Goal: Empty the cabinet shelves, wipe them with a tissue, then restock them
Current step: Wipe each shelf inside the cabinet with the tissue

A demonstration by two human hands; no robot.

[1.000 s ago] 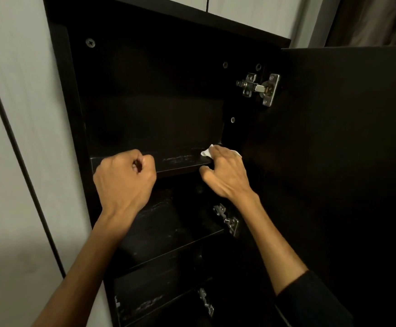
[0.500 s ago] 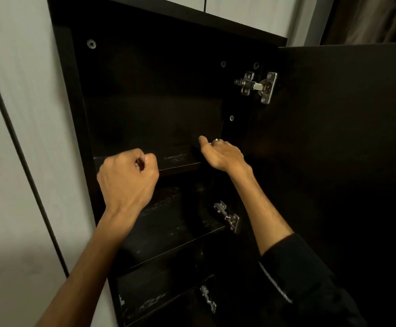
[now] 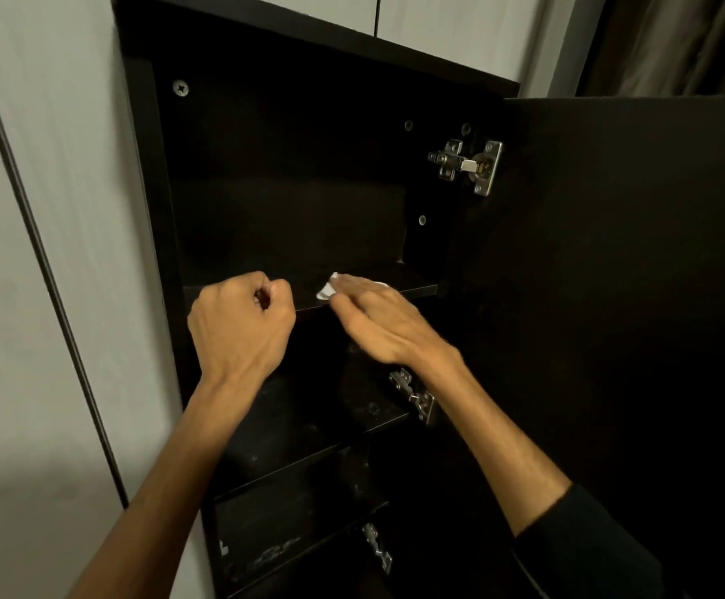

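Pale grey wall panels (image 3: 41,252) surround a tall dark cabinet (image 3: 149,209) whose door (image 3: 633,296) stands open on the right side. Its inside is matte, almost black wood, and the light is weak, so small details on the boards are hard to read.

On the upper shelf (image 3: 412,285) lies a white tissue (image 3: 326,290), crumpled and soft. The right hand (image 3: 378,322) lies flat over it with straight fingers held close together, pressing it down on the board near the front edge. Only the left part of the tissue shows beyond the fingertips, and a thin white strip shows at the far side of the fingers. The hand looks a little blurred.

The left hand (image 3: 239,326) is just beside, to the left, in front of the same shelf edge. Its fingers are curled into a fist; it seems to hold nothing, but I cannot tell if it touches the shelf.

Below, a lower shelf (image 3: 309,421) shows pale dusty scuffs on its dark surface. A shiny metal hinge (image 3: 466,164) sits at the top of the door side, and a second hinge (image 3: 412,395) is seen under the right wrist. A black sleeve (image 3: 585,551) covers the right forearm.
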